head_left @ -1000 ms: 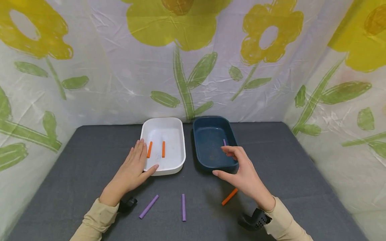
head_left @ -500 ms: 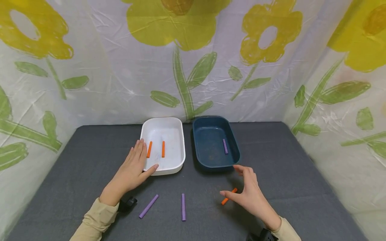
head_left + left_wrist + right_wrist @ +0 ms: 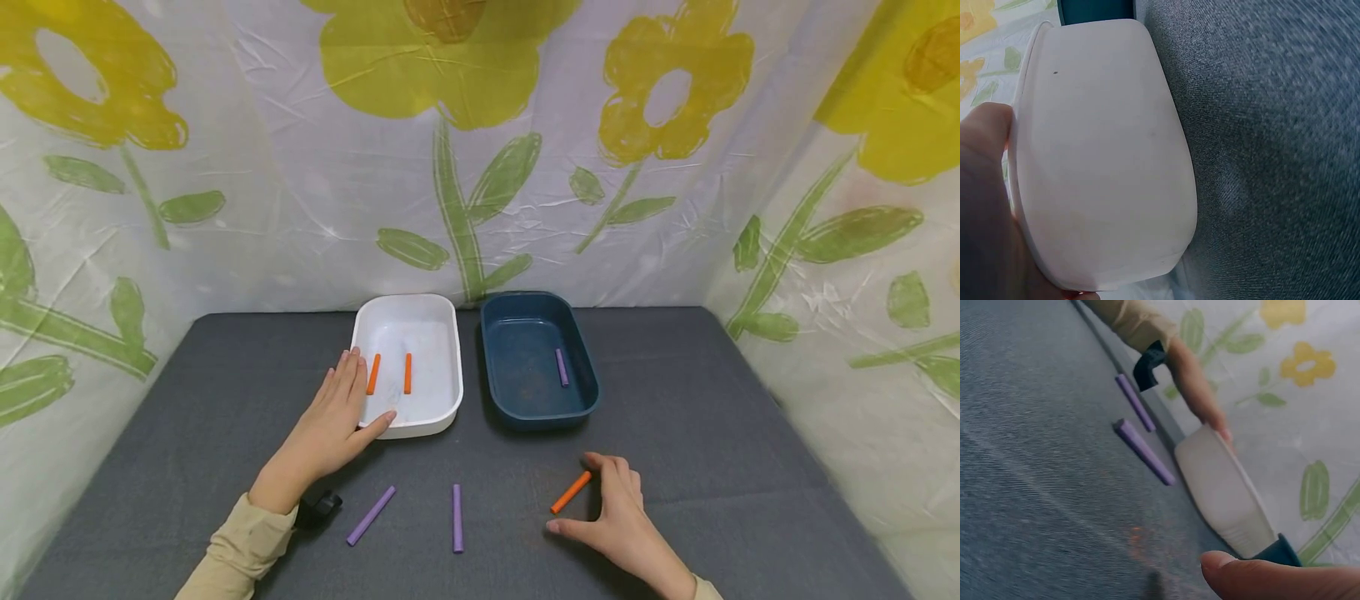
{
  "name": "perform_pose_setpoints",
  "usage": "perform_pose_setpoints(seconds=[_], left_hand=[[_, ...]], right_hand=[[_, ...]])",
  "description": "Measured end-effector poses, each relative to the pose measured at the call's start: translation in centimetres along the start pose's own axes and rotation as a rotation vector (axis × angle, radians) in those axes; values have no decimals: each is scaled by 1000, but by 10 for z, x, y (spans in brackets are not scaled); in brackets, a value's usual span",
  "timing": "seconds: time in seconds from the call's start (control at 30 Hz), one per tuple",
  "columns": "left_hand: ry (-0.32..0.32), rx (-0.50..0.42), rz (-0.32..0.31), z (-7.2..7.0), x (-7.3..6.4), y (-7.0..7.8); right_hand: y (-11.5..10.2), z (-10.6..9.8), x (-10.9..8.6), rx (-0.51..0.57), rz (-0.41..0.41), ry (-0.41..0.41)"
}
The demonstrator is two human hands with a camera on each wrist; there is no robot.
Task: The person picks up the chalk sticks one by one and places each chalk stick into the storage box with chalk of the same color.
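My left hand [image 3: 322, 429] rests on the left rim of a white tray [image 3: 438, 408], fingers straight and thumb over the front rim. In the left wrist view, the tray's outer wall [image 3: 1104, 156] fills the middle. Two orange chalk-like sticks [image 3: 407, 373] lie inside that tray. My right hand [image 3: 618, 521] hovers over the cloth with thumb and fingers spread beside a loose orange stick [image 3: 572, 492], holding nothing. A dark blue tray [image 3: 525, 408] stands to the right of the white one, with a purple stick [image 3: 562, 367] in it.
Two more purple sticks, a slanted one [image 3: 371, 517] and a straight one [image 3: 457, 518], lie on the grey cloth [image 3: 225, 400] in front of the trays. A flower-printed curtain [image 3: 300, 208] hangs close behind both trays and along the sides.
My right hand has drawn back from over the dark blue tray to beside the loose orange stick, uncovering the purple stick inside that tray. My left hand stays on the white tray.
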State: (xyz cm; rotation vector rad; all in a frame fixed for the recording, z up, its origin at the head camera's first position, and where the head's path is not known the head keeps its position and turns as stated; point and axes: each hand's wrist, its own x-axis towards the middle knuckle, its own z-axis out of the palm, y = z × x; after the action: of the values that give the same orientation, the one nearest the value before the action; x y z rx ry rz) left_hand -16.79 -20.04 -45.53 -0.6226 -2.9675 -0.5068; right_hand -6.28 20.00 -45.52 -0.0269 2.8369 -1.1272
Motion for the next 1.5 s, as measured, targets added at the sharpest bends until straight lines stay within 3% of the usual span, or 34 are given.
perform_pose_setpoints(seconds=[0.4,1.17,1.5], left_hand=[[3,-1,1,0,0,0],[8,-5,-4,0,0,0],[9,-5,-1,1,0,-1]], right_hand=[[4,11,-3,-32,46,38],[11,20,-4,-146,-58,136],[9,21,-3,-90,-34,93]])
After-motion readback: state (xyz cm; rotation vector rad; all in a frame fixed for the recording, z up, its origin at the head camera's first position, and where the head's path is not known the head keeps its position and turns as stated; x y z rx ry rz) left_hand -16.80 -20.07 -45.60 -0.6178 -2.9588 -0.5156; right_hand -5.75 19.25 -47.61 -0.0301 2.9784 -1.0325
